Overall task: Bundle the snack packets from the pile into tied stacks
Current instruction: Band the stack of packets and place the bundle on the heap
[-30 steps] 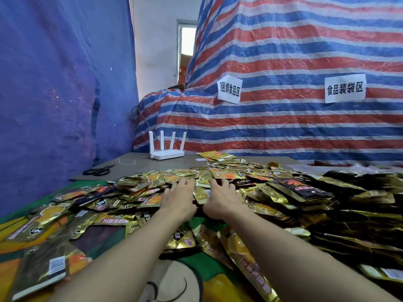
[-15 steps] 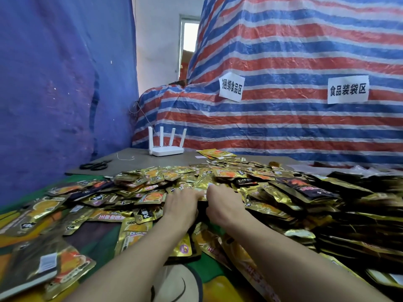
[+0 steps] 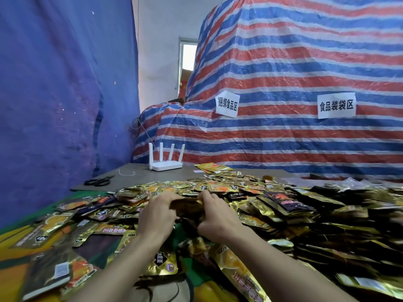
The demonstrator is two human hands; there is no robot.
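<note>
Striped tarpaulin point(image 3: 283, 73): fills the back of the room behind the desk, with two paper signs point(image 3: 227, 104) pinned on it.

Blue sheet point(image 3: 54, 94): hangs along the left edge.

Desk point(image 3: 139, 177): only a bare grey patch shows, at the far left corner.

Pile of snack packets point(image 3: 272, 205): gold and black, loose, spread from the near edge to the middle and heaped highest toward the right edge. No tied stack anywhere that I can see.

Left hand point(image 3: 157, 216) and right hand point(image 3: 218, 221): a second ago both lay flat and spread on the pile; they have since drawn together and curled in. Each now clasps one end of the same bunch.

Bunch of packets point(image 3: 187, 207): newly gathered, held between the two hands at the middle of the desk, seemingly just lifted from the pile. How many packets it holds I cannot tell. Gathering looks done for this stack, by my reckoning; squaring and tying remain.

Router point(image 3: 166, 165): white, at the far edge.

Scissors point(image 3: 99, 182): far left corner, untouched.

String point(image 3: 126, 173): short loose length beside the scissors, probably the next thing needed.
</note>
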